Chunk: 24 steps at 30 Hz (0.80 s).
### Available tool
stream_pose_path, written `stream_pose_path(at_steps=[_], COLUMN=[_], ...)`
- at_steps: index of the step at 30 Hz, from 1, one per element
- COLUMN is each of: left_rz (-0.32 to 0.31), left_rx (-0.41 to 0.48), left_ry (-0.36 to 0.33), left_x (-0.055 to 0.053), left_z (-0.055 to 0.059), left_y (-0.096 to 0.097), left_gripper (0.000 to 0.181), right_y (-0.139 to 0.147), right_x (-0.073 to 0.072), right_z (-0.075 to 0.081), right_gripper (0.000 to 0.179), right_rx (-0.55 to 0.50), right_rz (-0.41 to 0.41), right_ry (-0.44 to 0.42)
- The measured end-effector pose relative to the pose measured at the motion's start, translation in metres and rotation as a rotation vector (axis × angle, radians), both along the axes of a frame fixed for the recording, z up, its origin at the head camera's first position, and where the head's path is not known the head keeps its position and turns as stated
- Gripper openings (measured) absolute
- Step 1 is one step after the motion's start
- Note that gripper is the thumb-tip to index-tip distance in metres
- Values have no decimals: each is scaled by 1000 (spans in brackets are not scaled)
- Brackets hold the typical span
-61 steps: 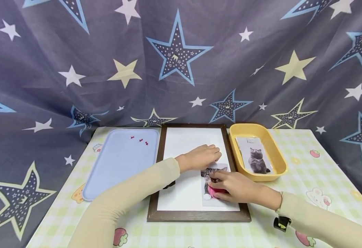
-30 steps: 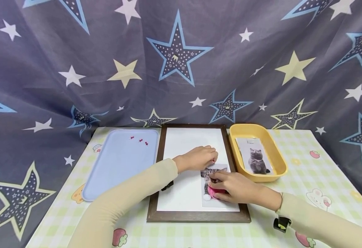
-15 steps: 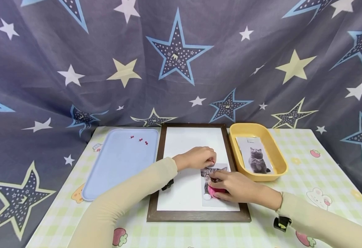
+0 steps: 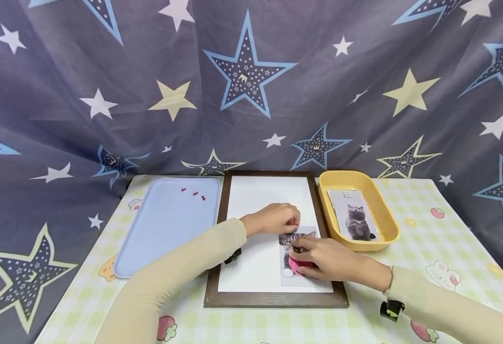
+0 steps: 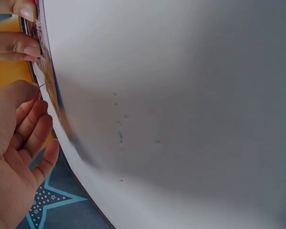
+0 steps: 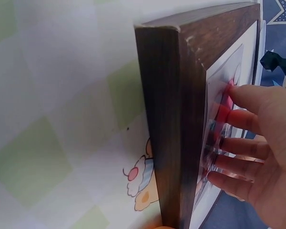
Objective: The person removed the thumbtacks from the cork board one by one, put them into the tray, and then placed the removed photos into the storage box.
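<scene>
A cat photo [image 4: 292, 282] lies on the white board [image 4: 247, 272], in the lower right of its brown wooden frame [image 4: 275, 300]. My right hand [image 4: 331, 260] rests on the photo, its fingertips pressing it to the board; in the right wrist view those fingers [image 6: 240, 148] spread across the print. At the photo's top edge my left hand [image 4: 275, 220] pinches a push pin [image 5: 45, 84] between thumb and index finger. Its needle shows in the left wrist view and points at the photo; the fingers mostly cover its red head.
Left of the frame is a light blue tray [image 4: 165, 229] with several red push pins [image 4: 195, 194]. A yellow bin [image 4: 387, 224] on the right holds another cat photo [image 4: 356, 220]. The tablecloth [image 4: 415, 248] is green checked; a starry curtain [image 4: 148, 57] hangs behind.
Over two seconds my left hand has shifted slightly left and its fingers have drawn in at the photo's top edge. The right hand and the photo have stayed put.
</scene>
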State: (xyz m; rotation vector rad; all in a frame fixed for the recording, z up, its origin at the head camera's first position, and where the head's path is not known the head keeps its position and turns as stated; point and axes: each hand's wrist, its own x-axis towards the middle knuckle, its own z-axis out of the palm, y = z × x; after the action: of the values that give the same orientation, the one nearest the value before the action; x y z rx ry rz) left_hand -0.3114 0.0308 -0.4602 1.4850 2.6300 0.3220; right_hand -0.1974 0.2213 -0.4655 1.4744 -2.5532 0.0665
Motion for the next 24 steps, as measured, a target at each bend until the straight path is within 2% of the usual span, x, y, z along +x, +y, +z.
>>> stream_pose_path(at_steps=[8, 14, 24], left_rz=[0, 26, 55], left_rx=[30, 34, 60], left_ry=[35, 56, 83], left_x=[-2, -3, -3], left_z=[-1, 1, 4], left_y=[0, -4, -20], left_gripper=[7, 8, 7], right_y=[0, -1, 2], right_x=[0, 0, 8], right_z=[0, 1, 0], right_gripper=[38, 39, 44], right_rx=[2, 13, 22], right_rz=[-2, -1, -38], right_ry=[4, 15, -35])
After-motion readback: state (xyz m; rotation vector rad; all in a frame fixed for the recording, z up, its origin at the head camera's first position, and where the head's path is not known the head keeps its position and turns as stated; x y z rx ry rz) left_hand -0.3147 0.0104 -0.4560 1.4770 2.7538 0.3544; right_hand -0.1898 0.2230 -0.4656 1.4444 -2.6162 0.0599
